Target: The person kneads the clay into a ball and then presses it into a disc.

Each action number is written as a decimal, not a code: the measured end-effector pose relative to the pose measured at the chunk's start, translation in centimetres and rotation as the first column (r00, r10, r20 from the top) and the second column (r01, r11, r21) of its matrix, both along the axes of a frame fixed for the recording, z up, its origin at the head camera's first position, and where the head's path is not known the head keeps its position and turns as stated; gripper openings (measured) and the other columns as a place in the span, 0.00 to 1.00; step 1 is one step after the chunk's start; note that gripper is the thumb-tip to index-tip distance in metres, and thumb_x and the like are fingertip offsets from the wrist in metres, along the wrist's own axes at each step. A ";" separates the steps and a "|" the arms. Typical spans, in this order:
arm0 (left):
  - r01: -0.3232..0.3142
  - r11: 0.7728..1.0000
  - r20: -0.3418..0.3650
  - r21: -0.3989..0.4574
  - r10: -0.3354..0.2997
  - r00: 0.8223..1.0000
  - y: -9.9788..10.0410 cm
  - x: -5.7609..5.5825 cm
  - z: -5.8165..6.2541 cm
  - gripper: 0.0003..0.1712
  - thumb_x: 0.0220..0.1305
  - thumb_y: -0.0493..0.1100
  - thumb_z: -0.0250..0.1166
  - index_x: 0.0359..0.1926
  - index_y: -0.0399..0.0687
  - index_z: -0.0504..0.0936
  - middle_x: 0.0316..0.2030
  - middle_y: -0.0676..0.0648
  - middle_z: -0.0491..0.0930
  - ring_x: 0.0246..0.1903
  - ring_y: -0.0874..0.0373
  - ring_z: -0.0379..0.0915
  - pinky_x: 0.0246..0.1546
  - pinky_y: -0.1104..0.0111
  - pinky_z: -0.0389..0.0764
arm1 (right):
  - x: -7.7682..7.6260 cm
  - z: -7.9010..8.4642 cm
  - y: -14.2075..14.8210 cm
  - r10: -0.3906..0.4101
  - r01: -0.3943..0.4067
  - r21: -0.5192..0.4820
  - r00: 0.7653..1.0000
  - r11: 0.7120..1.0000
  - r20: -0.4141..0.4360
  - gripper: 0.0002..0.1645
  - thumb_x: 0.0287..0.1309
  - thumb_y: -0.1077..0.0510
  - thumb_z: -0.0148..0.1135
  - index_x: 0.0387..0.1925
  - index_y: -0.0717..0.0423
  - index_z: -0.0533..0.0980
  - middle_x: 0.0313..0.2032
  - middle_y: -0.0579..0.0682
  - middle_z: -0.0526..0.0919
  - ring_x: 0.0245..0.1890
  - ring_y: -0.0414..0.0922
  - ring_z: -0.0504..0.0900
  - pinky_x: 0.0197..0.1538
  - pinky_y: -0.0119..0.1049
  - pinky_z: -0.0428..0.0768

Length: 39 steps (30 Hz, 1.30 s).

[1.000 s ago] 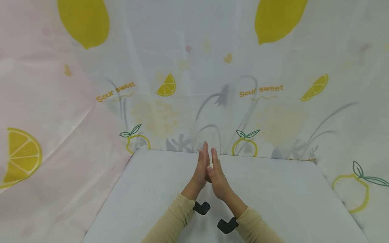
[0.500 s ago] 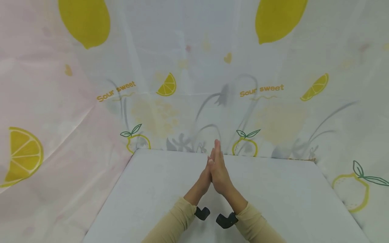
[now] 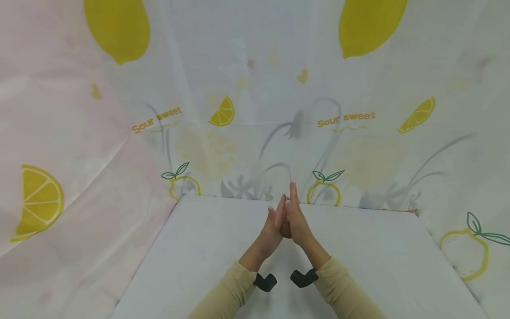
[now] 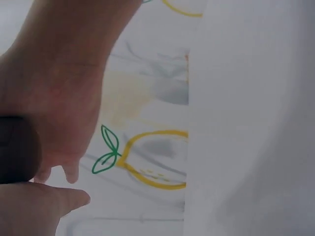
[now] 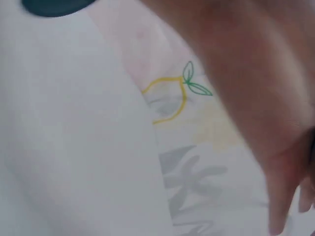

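Head view shows a small brown thing with a rounded, smooth-looking lower edge (image 3: 286,231) between the person's two hands, above a plain white flat surface (image 3: 366,261). Much of it is hidden, so its full shape and its material cannot be told. Its colour is close to a dull wood brown, darkest in the shadow between the palms. In the left wrist view it looks nearly black, with a curved outline and no marking that shows.

The left hand (image 3: 274,231) and the right hand (image 3: 299,223) face each other, fingers mostly straight and pointing up and forward, with the thing sandwiched in the narrow gap between them. The right fingertips reach higher than the left.

Beige sleeves (image 3: 231,287) cover both forearms, and a black curved piece (image 3: 265,282) juts inward at each wrist. Behind hangs a pale cloth (image 3: 263,48) printed with yellow lemons and orange "Sour sweet" lettering.
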State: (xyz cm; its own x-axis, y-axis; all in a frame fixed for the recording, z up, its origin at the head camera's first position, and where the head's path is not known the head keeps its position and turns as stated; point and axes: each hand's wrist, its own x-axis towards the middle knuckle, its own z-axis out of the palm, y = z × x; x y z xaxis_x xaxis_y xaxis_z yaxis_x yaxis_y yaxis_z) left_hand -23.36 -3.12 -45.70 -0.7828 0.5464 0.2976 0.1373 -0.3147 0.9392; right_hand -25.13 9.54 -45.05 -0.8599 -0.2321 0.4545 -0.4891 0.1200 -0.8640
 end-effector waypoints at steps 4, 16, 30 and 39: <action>-0.081 0.996 0.000 0.028 0.081 0.997 -0.2 -0.3 0.3 0.49 0.71 0.75 0.15 0.81 0.51 0.26 0.81 0.50 0.27 0.79 0.53 0.21 0.74 0.42 0.29 | 0.9 -0.8 -0.4 0.006 -0.006 0.023 1.000 1.000 -0.001 0.38 0.82 0.50 0.31 0.81 0.53 0.32 0.81 0.53 0.32 0.80 0.55 0.34 0.75 0.65 0.36; -0.377 0.916 0.040 -0.135 0.385 0.922 -0.2 -1.1 0.0 0.48 0.73 0.75 0.22 0.82 0.54 0.31 0.81 0.48 0.25 0.79 0.48 0.18 0.72 0.39 0.27 | 4.5 -1.3 -2.6 0.018 -0.004 0.117 0.993 0.993 -0.120 0.39 0.79 0.57 0.35 0.81 0.55 0.32 0.81 0.54 0.34 0.80 0.55 0.35 0.75 0.62 0.48; -0.042 0.988 0.027 -0.151 0.047 0.999 0.4 0.5 -2.8 0.57 0.67 0.79 0.14 0.81 0.42 0.32 0.80 0.39 0.38 0.78 0.42 0.32 0.75 0.46 0.39 | 2.6 1.4 -1.5 -0.054 0.072 0.115 0.986 0.991 -0.155 0.43 0.73 0.59 0.38 0.82 0.52 0.33 0.81 0.51 0.35 0.79 0.44 0.36 0.78 0.41 0.40; 0.098 0.995 -0.001 -0.019 -0.098 0.995 0.1 0.3 -1.0 0.53 0.66 0.76 0.09 0.80 0.49 0.24 0.80 0.48 0.21 0.78 0.51 0.15 0.74 0.42 0.27 | 0.7 0.2 0.5 -0.028 0.028 0.032 1.000 0.999 0.000 0.41 0.77 0.53 0.36 0.82 0.51 0.33 0.81 0.54 0.33 0.79 0.50 0.37 0.77 0.57 0.38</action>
